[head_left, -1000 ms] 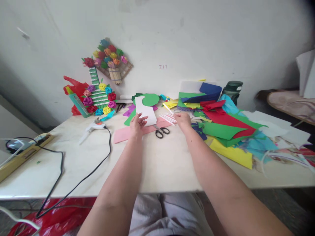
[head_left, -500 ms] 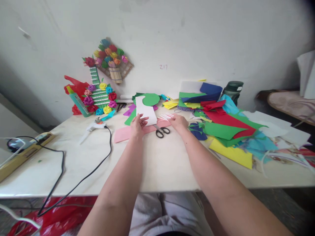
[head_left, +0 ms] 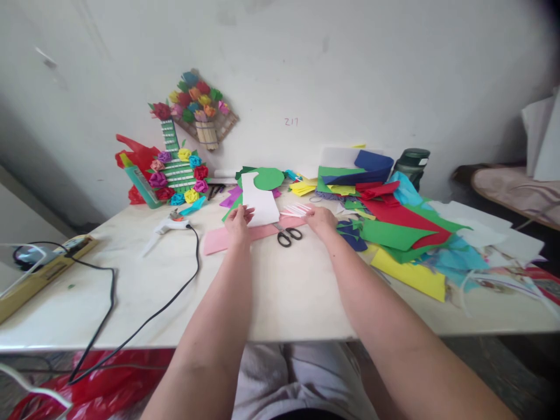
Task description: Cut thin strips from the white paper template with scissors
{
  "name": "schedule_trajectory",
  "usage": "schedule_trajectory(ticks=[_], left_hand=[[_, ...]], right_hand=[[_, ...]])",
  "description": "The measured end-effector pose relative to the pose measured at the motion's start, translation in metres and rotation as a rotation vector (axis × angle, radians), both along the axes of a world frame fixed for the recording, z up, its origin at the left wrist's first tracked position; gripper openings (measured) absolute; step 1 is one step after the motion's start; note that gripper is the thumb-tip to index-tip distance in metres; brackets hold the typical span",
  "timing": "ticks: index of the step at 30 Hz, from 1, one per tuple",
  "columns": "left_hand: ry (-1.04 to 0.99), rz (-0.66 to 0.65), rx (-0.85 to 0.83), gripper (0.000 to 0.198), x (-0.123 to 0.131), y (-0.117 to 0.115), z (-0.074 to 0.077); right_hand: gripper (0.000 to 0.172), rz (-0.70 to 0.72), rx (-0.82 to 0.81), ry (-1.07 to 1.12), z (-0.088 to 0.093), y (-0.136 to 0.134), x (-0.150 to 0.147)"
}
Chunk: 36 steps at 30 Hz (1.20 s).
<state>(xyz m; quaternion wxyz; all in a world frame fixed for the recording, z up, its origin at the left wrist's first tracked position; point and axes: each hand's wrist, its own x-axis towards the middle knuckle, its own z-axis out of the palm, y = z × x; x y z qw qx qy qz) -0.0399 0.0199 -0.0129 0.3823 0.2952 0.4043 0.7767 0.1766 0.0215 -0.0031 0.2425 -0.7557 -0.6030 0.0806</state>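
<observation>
Here, the pale bench fills most of my view, and a heap of coloured paper spreads over its right half. Left of that heap a long pink sheet lies flat, running left to right. Across its far edge rests the white sheet, a tall plain piece, narrower and curved at its far end. That end lies just beside a green paper disc.

My left hand has its grip closed on the near left edge of that white sheet, thumb on top. My right hand sits well right of it, fingers curled at the right ends of a small fan of thin white strips. I cannot tell whether that grip is clamped on them or only touching.

Black-handled scissors lie between my two hands, their blades pointing toward the white sheet's near right corner.
</observation>
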Motion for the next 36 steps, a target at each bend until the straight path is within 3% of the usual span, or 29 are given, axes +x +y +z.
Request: schedule_trajectory(ticks=[6,9,12,15,19,23,29,36], left_hand=[[0.064,0.230,-0.045,0.012,-0.015,0.012,-0.003],[0.035,0.245,-0.080,0.008,-0.022,0.017,-0.006],[0.077,0.202,-0.132,0.011,-0.027,0.019,-0.008],[0.332,0.210,-0.262,0.015,-0.026,0.015,-0.007],[0.919,0.306,-0.464,0.028,-0.018,0.001,0.002],[1.162,0.274,-0.652,0.046,-0.010,-0.009,0.007],[1.190,0.228,-0.679,0.055,-0.009,-0.009,0.008],[0.911,0.196,-0.580,0.064,-0.017,0.002,0.003]], right_hand=[[0.028,0.072,0.171,-0.072,0.006,-0.013,-0.018],[0.026,0.155,0.175,-0.139,0.004,-0.017,-0.030],[0.024,0.150,0.168,-0.161,0.004,-0.017,-0.031],[0.026,0.081,0.186,-0.138,0.005,-0.016,-0.025],[0.025,0.079,0.194,-0.190,0.006,-0.016,-0.021],[0.029,0.144,0.158,-0.289,0.000,-0.016,-0.026],[0.032,0.171,0.134,-0.310,-0.004,-0.014,-0.028],[0.026,0.126,0.178,-0.293,-0.011,-0.007,-0.021]])
